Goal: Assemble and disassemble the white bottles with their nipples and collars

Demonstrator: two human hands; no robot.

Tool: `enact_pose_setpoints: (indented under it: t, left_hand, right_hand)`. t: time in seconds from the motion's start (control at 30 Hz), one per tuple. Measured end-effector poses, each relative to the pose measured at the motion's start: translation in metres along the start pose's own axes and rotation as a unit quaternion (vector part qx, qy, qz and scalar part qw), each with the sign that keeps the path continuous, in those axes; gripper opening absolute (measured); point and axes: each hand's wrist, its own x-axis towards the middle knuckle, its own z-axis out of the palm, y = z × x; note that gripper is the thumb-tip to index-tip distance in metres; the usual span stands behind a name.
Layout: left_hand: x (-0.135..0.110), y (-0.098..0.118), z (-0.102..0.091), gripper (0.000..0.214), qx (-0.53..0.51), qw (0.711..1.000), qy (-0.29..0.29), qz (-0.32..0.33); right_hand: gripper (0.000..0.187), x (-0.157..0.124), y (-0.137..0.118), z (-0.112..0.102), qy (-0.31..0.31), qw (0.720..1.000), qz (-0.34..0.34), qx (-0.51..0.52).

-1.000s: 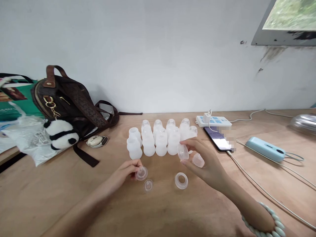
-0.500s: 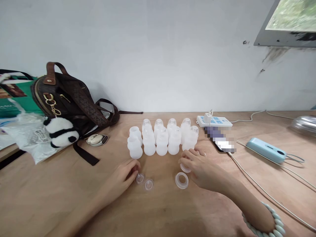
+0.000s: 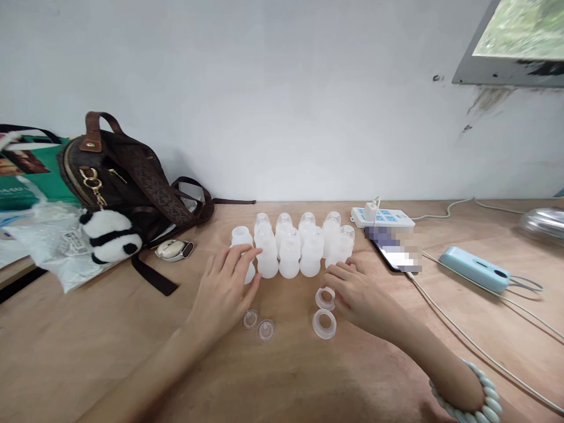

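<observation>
My left hand (image 3: 227,285) is open, its fingers and thumb spread around the near side of an uncapped white baby bottle (image 3: 250,274). The hand covers much of that bottle, and contact is unclear. Just below lie two clear silicone nipples (image 3: 251,319). My right hand (image 3: 355,288) has loosely bent fingers with nothing visible in them. Its fingertips are in front of a capped baby bottle (image 3: 346,242) at the right end, beside two translucent collar rings (image 3: 325,324). Several more bottles with clear domed caps (image 3: 289,255) stand upright in two rows between the hands.
At the left are a brown backpack (image 3: 127,170) with a panda plush (image 3: 112,235), a plastic bag (image 3: 53,247) and a watch (image 3: 187,249). At the right lie a power strip (image 3: 396,218), a phone (image 3: 388,249), a blue power bank (image 3: 476,267) and cables across the wooden table (image 3: 282,376).
My left hand has lifted from beside the nipples and moved up to the left-end bottle, its fingers spreading. My right hand has shifted slightly up, uncovering more of the upper ring.
</observation>
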Motion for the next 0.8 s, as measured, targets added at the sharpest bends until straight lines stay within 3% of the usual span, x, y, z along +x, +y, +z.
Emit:
enact_pose_setpoints:
  t: [0.07, 0.17, 0.27, 0.37, 0.5, 0.6, 0.7, 0.8]
  left_hand:
    - [0.014, 0.003, 0.004, 0.044, 0.072, 0.997, 0.024, 0.0]
    - [0.029, 0.005, 0.016, 0.066, 0.104, 0.994, 0.001, -0.02]
    - [0.032, 0.003, 0.028, 0.057, 0.098, 0.995, -0.016, -0.027]
    - [0.025, 0.0, 0.031, 0.049, 0.067, 0.997, 0.048, 0.001]
    - [0.016, 0.007, 0.015, 0.046, -0.04, 0.987, 0.133, 0.077]
    - [0.013, 0.024, -0.002, 0.039, -0.089, 0.976, 0.124, 0.152]
    - [0.011, 0.045, -0.016, 0.03, -0.036, 0.968, 0.108, 0.224]
    - [0.01, 0.06, -0.022, 0.024, -0.019, 0.959, 0.114, 0.258]
  right_hand:
    - [0.019, 0.001, 0.001, 0.004, 0.043, 0.999, -0.019, 0.003]
    - [0.021, 0.002, 0.001, 0.007, 0.113, 0.992, -0.047, 0.004]
    - [0.024, 0.002, 0.0, 0.006, 0.178, 0.982, -0.069, 0.005]
    - [0.024, 0.001, -0.003, 0.002, 0.234, 0.968, -0.093, 0.017]
    - [0.02, -0.002, -0.011, -0.001, 0.276, 0.953, -0.101, 0.075]
    - [0.018, -0.004, -0.022, 0.001, 0.274, 0.947, -0.1, 0.137]
    - [0.04, -0.007, -0.033, 0.004, 0.28, 0.943, -0.108, 0.147]
    - [0.032, -0.01, -0.039, 0.007, 0.297, 0.936, -0.08, 0.169]
